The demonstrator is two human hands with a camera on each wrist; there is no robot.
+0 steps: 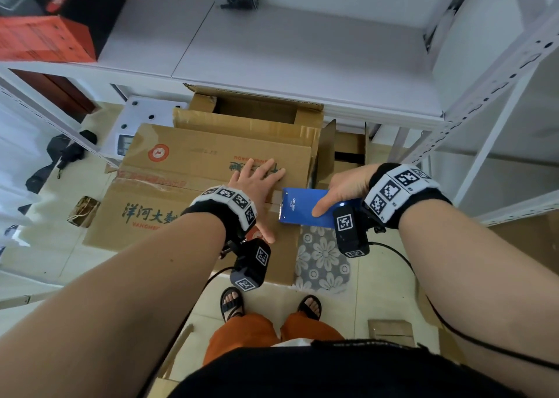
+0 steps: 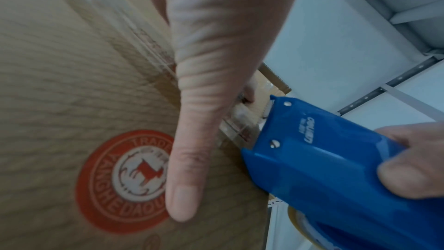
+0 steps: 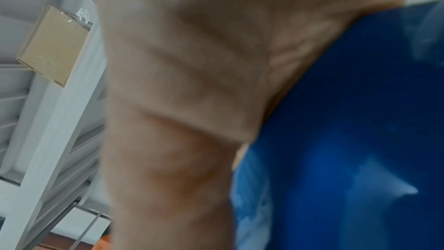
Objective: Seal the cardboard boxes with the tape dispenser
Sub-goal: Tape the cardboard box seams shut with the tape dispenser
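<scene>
A large brown cardboard box point(image 1: 169, 168) with red and green printing stands on the floor, its top flaps closed. My left hand point(image 1: 257, 180) lies flat on the top, fingers spread, pressing the flaps near the right end of the seam. My right hand point(image 1: 338, 192) grips a blue tape dispenser point(image 1: 305, 207) at the box's right edge. In the left wrist view the dispenser point(image 2: 336, 168) has its toothed front against the seam, with clear tape point(image 2: 240, 126) running under my left thumb point(image 2: 192, 140). The right wrist view shows only my thumb and the blue dispenser point(image 3: 348, 121).
Behind the closed box stands another cardboard box point(image 1: 257, 110) with open flaps, under a white metal shelf point(image 1: 272, 50). A red and black box point(image 1: 54, 22) sits on the shelf's left. A shelf upright point(image 1: 490, 101) rises at the right. A flowered mat point(image 1: 320, 258) lies by my feet.
</scene>
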